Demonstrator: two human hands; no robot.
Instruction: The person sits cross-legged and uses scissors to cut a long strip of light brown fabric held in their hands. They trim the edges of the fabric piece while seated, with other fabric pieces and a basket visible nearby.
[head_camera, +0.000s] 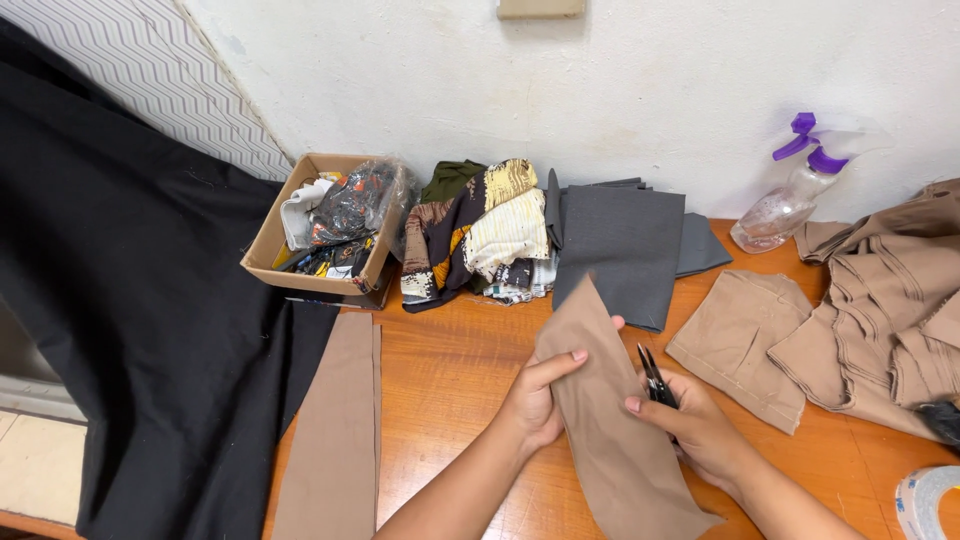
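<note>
Tan fabric strip (610, 420) is gripped at its left edge by the left hand (535, 400) above the desk (450, 370). Small black scissors (655, 380) are clasped in the right hand (700, 425), just right of the strip.

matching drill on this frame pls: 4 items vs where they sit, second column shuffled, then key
1 spray bottle
2 cardboard box
3 tape roll
4 tan fabric piece

a held between left hand and right hand
b table's bottom right corner
c against the wall, upper right
d table's back left, beside black cloth

Pairs: 1-c, 2-d, 3-b, 4-a
</note>
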